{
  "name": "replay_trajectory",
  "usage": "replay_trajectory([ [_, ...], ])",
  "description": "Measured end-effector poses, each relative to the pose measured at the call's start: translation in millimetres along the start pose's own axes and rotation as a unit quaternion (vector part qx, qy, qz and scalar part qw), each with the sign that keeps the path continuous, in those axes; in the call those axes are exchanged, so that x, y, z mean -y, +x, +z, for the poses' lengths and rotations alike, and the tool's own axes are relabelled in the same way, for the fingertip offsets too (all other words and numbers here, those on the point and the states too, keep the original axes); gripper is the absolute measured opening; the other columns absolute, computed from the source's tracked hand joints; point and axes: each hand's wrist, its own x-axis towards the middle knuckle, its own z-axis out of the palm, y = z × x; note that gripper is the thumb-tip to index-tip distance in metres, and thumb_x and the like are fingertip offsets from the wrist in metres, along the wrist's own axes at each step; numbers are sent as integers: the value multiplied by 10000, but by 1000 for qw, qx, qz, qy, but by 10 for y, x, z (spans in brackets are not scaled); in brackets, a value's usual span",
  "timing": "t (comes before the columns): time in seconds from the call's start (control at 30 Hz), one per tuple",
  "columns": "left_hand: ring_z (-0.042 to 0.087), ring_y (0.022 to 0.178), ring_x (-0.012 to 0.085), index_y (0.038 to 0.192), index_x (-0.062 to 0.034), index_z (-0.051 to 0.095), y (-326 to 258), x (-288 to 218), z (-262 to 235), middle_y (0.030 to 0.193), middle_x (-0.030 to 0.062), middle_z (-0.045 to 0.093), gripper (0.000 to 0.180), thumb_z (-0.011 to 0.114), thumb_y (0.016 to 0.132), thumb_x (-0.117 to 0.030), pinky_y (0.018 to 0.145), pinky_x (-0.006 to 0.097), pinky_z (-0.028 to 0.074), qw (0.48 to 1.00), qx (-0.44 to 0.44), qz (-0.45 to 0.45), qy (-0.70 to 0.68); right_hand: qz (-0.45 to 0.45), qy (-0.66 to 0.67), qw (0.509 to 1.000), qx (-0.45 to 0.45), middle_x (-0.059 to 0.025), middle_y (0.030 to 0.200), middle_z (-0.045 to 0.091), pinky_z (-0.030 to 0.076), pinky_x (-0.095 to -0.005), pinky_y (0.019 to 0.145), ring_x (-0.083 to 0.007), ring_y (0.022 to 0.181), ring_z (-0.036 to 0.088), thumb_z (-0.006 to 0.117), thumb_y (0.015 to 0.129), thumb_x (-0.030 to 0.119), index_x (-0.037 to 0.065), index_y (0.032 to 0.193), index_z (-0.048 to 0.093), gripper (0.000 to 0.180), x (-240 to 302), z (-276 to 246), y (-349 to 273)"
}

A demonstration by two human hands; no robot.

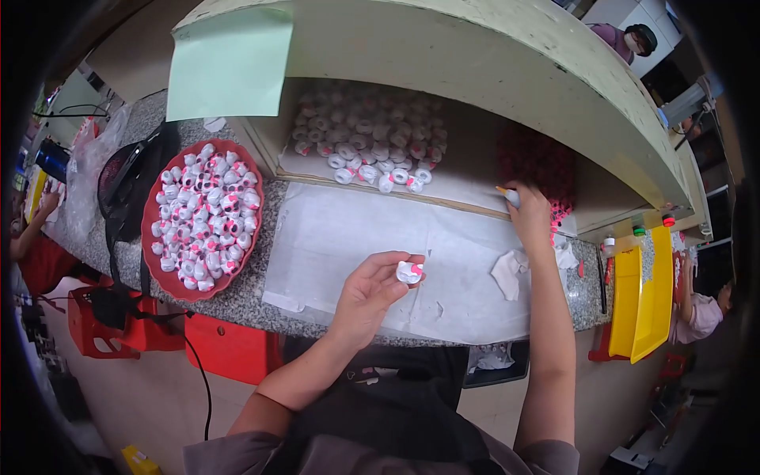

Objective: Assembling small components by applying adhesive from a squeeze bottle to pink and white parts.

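My left hand (375, 294) is over the middle of the paper-covered worktop, its fingers closed round a small round white piece (409, 272) with pink patches. Farther right, my right hand (530, 212) grips a small white squeeze bottle (513, 198) with an orange-yellow tip, at the front edge of the shelf opening. Many similar white pieces (372, 142) are heaped inside the opening, left of that hand. To its right lies a pile of small bright pink parts (560, 207). A red scalloped bowl (150, 237) at the left is full of white pieces with pink and dark spots.
White paper sheets (340, 237) cover the worktop. A crumpled white cloth (507, 277) lies beside my right forearm. A black bag (131, 190) with straps is beyond the bowl. Yellow trays (625, 305) stand at the right, red stools (229, 348) below the edge. Other people sit nearby.
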Motion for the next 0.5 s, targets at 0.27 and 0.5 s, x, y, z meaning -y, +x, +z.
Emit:
replay_trajectory([
  [0.27,476,1031,196,1097,-5,434,-86,-48,-38,1112,155,487,336,503,770,35,906,362,376,999,-12,30,15,74,151,986,-2,-150,812,608,442,-305,670,-267,743,592,592,707,87,4,910,576,220,-113,-102,84],
  [0.5,482,1025,196,1095,-5,435,-102,-52,-5,1100,148,496,338,512,768,31,902,355,381,999,-23,21,20,47,57,997,-2,-170,742,593,444,-343,632,-308,692,575,625,672,109,31,854,611,199,21,-56,35],
])
